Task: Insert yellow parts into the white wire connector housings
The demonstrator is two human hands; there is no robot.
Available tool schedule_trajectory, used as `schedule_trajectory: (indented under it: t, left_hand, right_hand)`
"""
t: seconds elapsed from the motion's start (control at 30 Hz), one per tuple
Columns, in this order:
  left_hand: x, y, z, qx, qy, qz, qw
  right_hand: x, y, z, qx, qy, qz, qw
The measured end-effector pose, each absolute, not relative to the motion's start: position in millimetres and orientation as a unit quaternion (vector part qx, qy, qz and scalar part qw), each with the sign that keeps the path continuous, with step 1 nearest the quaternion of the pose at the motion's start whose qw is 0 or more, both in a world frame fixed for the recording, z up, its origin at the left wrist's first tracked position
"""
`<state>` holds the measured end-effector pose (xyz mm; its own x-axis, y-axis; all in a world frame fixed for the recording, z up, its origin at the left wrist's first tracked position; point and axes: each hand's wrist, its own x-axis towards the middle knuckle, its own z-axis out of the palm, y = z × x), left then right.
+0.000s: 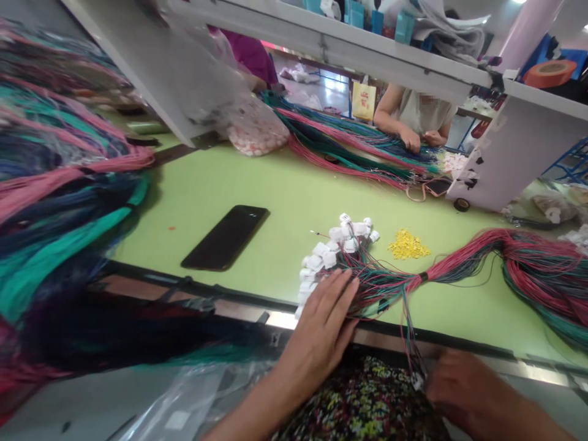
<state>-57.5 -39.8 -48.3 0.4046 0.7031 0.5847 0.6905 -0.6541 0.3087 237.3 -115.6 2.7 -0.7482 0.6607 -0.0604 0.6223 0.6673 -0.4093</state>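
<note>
Here left hand (316,331) open on wire harness (381,288); right hand (468,392) grip unclear

The wire bundle (542,263) runs pink, teal and dark blue; the connectors (328,254) on its ends are white; the small pieces (408,245) beside them are yellow; the workbench (257,269) is pale lime green; the phone (225,237) is black; the cloth (362,398) below is dark with a yellow and pink floral print
</note>
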Motion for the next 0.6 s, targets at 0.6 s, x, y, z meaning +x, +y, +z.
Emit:
schedule_trajectory:
  t: [0.6]
  left_hand:
    - [-103, -32, -21, 0.701, 0.452, 0.523, 0.176]
  right_hand:
    - [155, -25, 11, -0.297, -0.942, 0.036, 0.151]
